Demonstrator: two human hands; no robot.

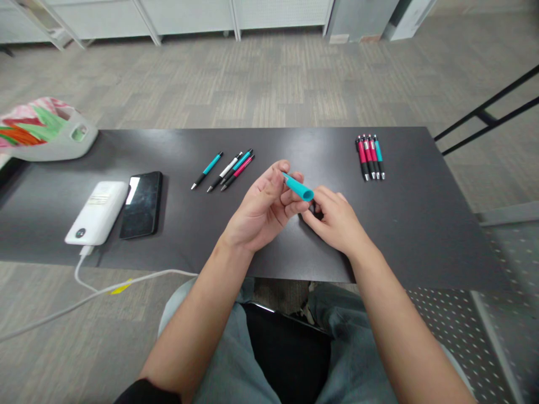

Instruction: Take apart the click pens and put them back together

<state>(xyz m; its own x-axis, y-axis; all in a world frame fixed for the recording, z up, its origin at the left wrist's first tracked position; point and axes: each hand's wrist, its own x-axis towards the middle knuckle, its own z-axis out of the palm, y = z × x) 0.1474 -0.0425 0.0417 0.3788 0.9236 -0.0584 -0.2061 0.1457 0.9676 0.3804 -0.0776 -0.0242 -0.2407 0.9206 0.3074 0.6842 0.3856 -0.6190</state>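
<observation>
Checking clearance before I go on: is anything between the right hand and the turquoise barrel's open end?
Nothing visible stands between the right hand and that end of the turquoise barrel, which the left hand holds.

Teal pen barrel, hollow, slanted, open end lower right, held aloft

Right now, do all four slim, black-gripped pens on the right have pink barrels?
No, the rightmost pen has a turquoise barrel; the other three are pink.
</observation>
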